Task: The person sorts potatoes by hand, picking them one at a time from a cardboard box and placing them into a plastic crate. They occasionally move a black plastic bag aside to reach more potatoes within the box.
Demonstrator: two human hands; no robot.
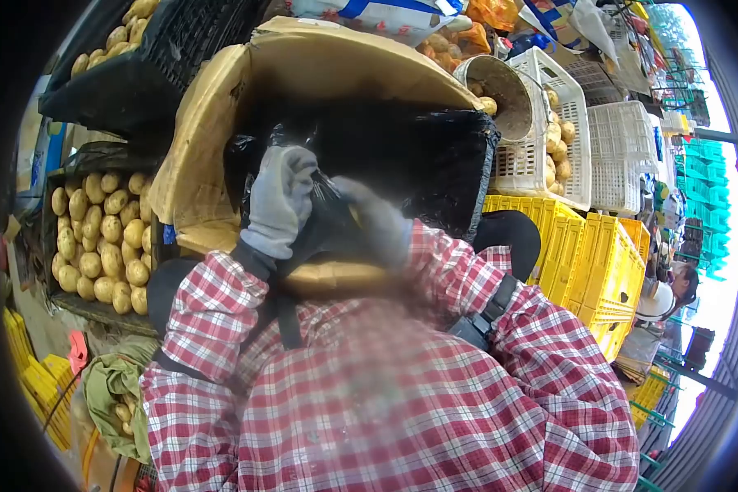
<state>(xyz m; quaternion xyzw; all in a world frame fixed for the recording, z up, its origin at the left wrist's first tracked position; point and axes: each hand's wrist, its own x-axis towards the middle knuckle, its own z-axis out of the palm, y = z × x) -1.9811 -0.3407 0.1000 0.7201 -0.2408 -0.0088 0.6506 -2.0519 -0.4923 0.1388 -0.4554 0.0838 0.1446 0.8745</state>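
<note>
My left hand [280,197], in a grey glove, is closed on the gathered edge of a black plastic bag [443,164]. My right hand [373,217], also gloved, is blurred by motion beside it; stretched dark plastic shows between the two hands, but the right fingers are too smeared to read. The black bag lines an open cardboard box [205,131], whose brown flaps stand up around it. The inside of the bag is dark, and its contents cannot be made out.
A black crate of potatoes [102,234] stands at the left, another at the upper left. To the right are a bucket [500,94], a white crate [578,135] with potatoes and stacked yellow crates [603,271]. A person [672,291] is at the far right.
</note>
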